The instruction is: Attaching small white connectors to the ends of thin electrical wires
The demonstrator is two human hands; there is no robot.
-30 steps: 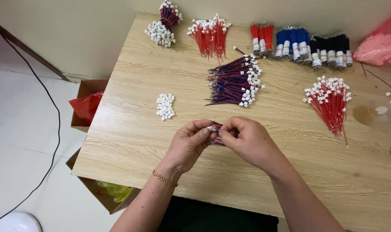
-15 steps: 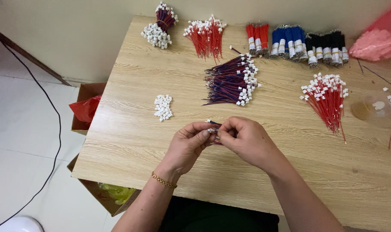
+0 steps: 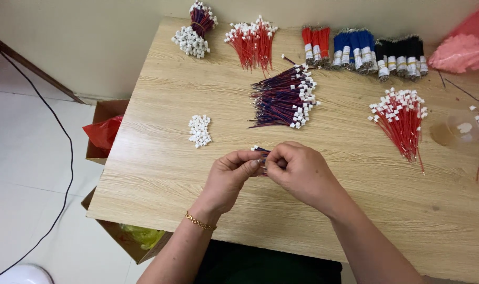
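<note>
Both of my hands meet over the near middle of the wooden table (image 3: 160, 173). My left hand (image 3: 230, 176) and my right hand (image 3: 301, 173) pinch a short red-and-blue wire piece with a white connector (image 3: 258, 150) between their fingertips. A small heap of loose white connectors (image 3: 199, 130) lies to the left of my hands. Behind them spreads a pile of red-and-blue wires with white connectors (image 3: 284, 97).
Red wire bundles with white connectors (image 3: 402, 118) lie at right, more (image 3: 252, 39) at the back. Red, blue and black banded wire bundles (image 3: 365, 50) line the far edge. A pink plastic bag (image 3: 463, 50) sits at the back right. Cardboard boxes (image 3: 105, 131) stand on the floor left of the table.
My hands stay together on the wire piece, with only small finger movements. The view has shifted slightly.
</note>
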